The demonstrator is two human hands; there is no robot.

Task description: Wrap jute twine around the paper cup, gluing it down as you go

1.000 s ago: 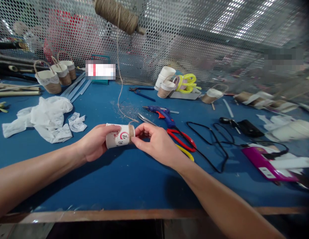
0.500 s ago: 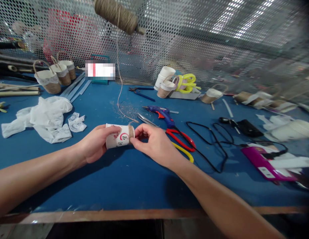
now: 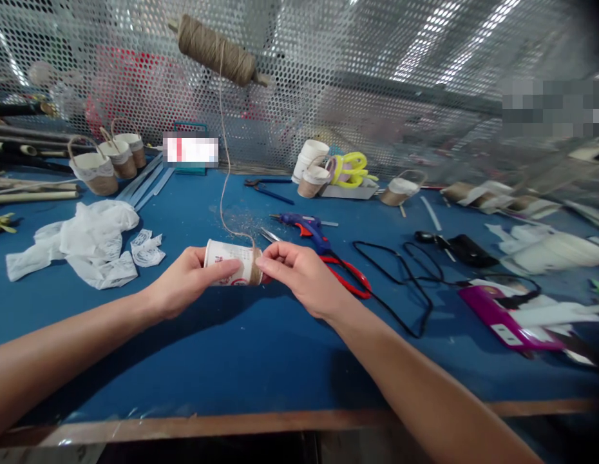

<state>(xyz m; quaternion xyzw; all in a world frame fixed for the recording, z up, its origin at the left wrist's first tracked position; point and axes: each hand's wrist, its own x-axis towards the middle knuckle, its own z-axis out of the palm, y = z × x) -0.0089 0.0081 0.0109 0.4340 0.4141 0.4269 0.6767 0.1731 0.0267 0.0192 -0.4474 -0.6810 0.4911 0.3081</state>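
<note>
A white printed paper cup (image 3: 222, 252) lies sideways in my left hand (image 3: 186, 283), which is closed around its left part with the thumb along the side. A band of brown twine (image 3: 256, 265) is wrapped around the cup's right end. My right hand (image 3: 299, 277) is closed in a pinch at that end, fingertips at the rim beside the band; the exact grip is partly hidden. A strand of twine (image 3: 222, 129) runs down from a spool (image 3: 215, 51) to the top of the cup. Just behind my right hand are scissors (image 3: 352, 274) with red handles and a blue glue gun (image 3: 306, 229).
White lace (image 3: 94, 238) lies at left, with several twine-covered cups (image 3: 99, 174) behind it. Pliers (image 3: 270, 188) and white cups (image 3: 309, 158) stand or lie farther back. A black cord (image 3: 400, 280) and a purple power strip (image 3: 507, 319) are at right. Perforated mesh (image 3: 290, 90) rises behind.
The cup has turned in my hands, its printed red ring moving lower. My left thumb reaches farther along it. The twine now meets the cup's top from the left of my right fingers.
</note>
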